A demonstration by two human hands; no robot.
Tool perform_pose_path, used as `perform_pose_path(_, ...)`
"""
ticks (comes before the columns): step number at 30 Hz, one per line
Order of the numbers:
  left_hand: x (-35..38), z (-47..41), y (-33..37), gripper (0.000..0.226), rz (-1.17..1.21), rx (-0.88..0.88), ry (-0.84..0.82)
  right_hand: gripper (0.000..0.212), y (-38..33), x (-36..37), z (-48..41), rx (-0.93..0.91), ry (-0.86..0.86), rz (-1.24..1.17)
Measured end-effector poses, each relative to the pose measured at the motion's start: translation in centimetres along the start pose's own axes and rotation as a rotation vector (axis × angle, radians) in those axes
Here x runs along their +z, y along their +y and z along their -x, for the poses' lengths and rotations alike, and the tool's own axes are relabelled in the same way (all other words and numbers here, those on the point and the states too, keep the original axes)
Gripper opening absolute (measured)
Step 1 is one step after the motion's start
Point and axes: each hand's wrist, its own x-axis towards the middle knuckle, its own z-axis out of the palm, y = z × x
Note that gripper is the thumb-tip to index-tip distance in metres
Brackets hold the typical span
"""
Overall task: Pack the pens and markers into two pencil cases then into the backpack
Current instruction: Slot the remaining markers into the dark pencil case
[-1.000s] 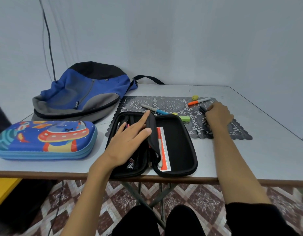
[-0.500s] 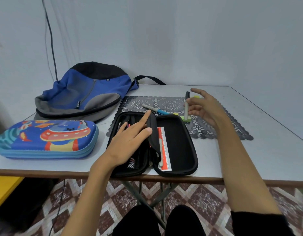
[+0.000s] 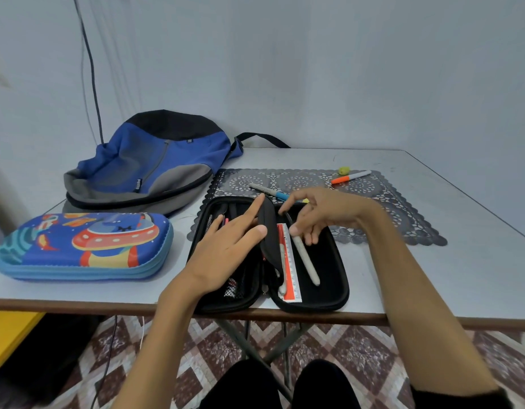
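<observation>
The surface (image 3: pixel 432 276) fills the middle of the frame, with the backpack (image 3: pixel 155 163) slumped at its upper left and the blue pencil case (image 3: pixel 84 246) zipped shut at the left edge. The lace mat (image 3: pixel 388 208) lies centre-right, and the black pencil case (image 3: pixel 338 293) sits open at lower centre, its upper end overlapping the mat. My left hand (image 3: pixel 226 249) lies flat on the case's left half, fingers (image 3: pixel 252 208) straight, pressing the middle flap aside. My right hand (image 3: pixel 323 214) is over the right half, fingers (image 3: pixel 290 202) loose and spread above the top of a grey pen (image 3: pixel 307 261) lying beside the ruler (image 3: pixel 290 270); I cannot tell whether my thumb touches it. I judge I am filling the black case. The next move calls for a reach up-frame to the blue-capped marker (image 3: pixel 268 191), then the orange-capped marker (image 3: pixel 350 177) near a small yellow thing (image 3: pixel 344 170) I cannot identify. My left hand hides most of the left half's contents.
</observation>
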Motion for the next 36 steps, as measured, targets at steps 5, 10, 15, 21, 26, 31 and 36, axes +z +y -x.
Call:
perform_pose_path(5,0.1,-0.2,-0.1,0.048,-0.023,0.031,-0.001,0.047,0.0,0.6,-0.8,0.056,0.002,0.142)
perform_pose_path(10,0.1,-0.4,-0.8,0.050,-0.024,0.042,0.005,0.046,0.1,0.8,-1.2,0.076,0.007,0.178)
perform_pose_path(15,0.2,-0.6,-1.1,0.059,-0.009,0.063,0.004,0.046,-0.1,0.8,-1.4,0.098,-0.001,0.164)
perform_pose_path(21,0.3,-0.7,-1.4,0.062,0.000,0.050,0.011,0.045,-0.4,0.9,-1.4,0.114,-0.022,0.168)
perform_pose_path(26,0.2,-0.6,-1.3,0.064,0.014,0.043,0.002,0.030,0.1,-1.9,-1.4,-0.017,0.348,-0.066)
perform_pose_path(31,0.3,-0.7,-1.3,0.061,0.019,0.034,0.006,0.027,4.4,-6.1,-4.8,0.201,0.945,0.475)
perform_pose_path(36,0.3,-0.8,-1.5,0.061,-0.001,0.020,0.013,0.045,7.2,-8.1,-5.3,0.398,0.758,0.962)
